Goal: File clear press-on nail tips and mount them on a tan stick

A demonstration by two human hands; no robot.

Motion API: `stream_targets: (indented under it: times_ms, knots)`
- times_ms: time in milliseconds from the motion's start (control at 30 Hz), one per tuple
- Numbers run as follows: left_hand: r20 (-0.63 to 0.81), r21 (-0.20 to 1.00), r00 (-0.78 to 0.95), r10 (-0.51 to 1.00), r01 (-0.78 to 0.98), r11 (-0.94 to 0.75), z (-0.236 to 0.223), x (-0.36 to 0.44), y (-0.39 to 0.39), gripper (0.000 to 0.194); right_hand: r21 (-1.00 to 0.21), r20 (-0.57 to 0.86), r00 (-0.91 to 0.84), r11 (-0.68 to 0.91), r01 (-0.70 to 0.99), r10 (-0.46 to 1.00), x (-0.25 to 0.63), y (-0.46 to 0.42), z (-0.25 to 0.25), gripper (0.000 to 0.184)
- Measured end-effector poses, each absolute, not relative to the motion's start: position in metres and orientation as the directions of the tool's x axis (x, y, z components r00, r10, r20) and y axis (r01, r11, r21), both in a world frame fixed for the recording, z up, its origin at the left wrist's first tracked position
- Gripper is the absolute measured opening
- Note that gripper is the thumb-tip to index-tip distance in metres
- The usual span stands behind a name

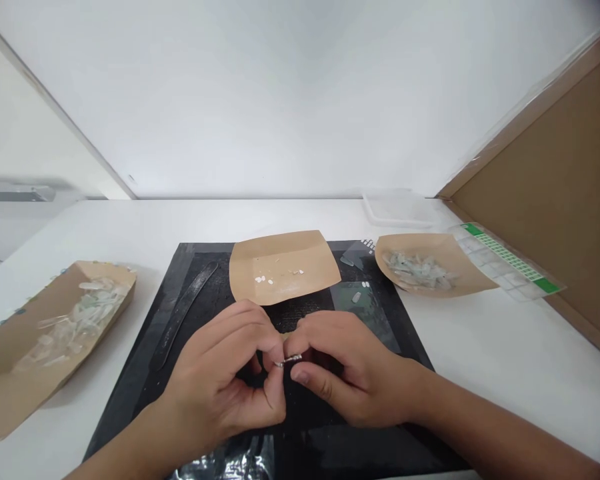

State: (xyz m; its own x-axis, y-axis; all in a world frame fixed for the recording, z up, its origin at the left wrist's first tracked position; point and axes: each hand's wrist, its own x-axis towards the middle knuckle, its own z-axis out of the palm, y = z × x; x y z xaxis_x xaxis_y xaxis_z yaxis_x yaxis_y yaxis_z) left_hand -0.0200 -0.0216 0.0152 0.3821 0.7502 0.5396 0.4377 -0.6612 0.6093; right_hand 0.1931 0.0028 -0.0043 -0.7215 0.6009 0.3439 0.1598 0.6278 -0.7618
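Note:
Over the black mat, my left hand is closed, with thumb and index finger pinching one end of a small shiny metal piece. The fingers of my right hand curl in from the other side, its index finger and thumb around the piece's other end. What exactly the piece is cannot be made out at this size. Just beyond both hands is a brown paper tray with a few small white bits in it.
On the left, a brown paper tray holds clear nail tips; another tray at right holds more. A black nail file lies on the mat. A green-labelled clear case and a translucent lid are farther back.

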Motion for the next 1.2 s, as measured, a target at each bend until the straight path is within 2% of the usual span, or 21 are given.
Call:
stream_targets:
  times_ms: [100,200,433,733,1033,1200]
  knots:
    - [0.576,0.589,0.38,0.724,0.422,-0.689,0.015,-0.018,-0.02,0.025,-0.867,0.247,-0.726,0.481,0.13,0.641,0.191,0.001,-0.001,0.024]
    - [0.571,0.603,0.373,0.731,0.414,-0.682,0.012,-0.019,-0.019,0.026,-0.914,0.184,-0.695,0.381,0.14,0.695,0.188,0.0,0.001,0.026]
    - [0.458,0.708,0.41,0.789,0.368,-0.603,0.004,-0.031,-0.022,0.037,-0.773,0.345,-0.605,0.583,0.251,0.718,0.191,0.003,-0.005,0.017]
    - [0.374,0.804,0.35,0.859,0.339,-0.489,0.003,-0.03,-0.021,0.026,-0.578,0.5,-0.54,0.726,0.374,0.677,0.191,0.003,-0.007,0.011]
    - [0.266,0.852,0.272,0.925,0.383,-0.358,0.003,-0.03,-0.022,0.015,-0.553,0.531,-0.529,0.743,0.376,0.662,0.193,0.006,-0.013,0.007]
    - [0.248,0.876,0.245,0.937,0.357,-0.325,0.002,-0.028,-0.021,0.017,-0.491,0.538,-0.578,0.785,0.377,0.614,0.195,0.007,-0.016,0.018]
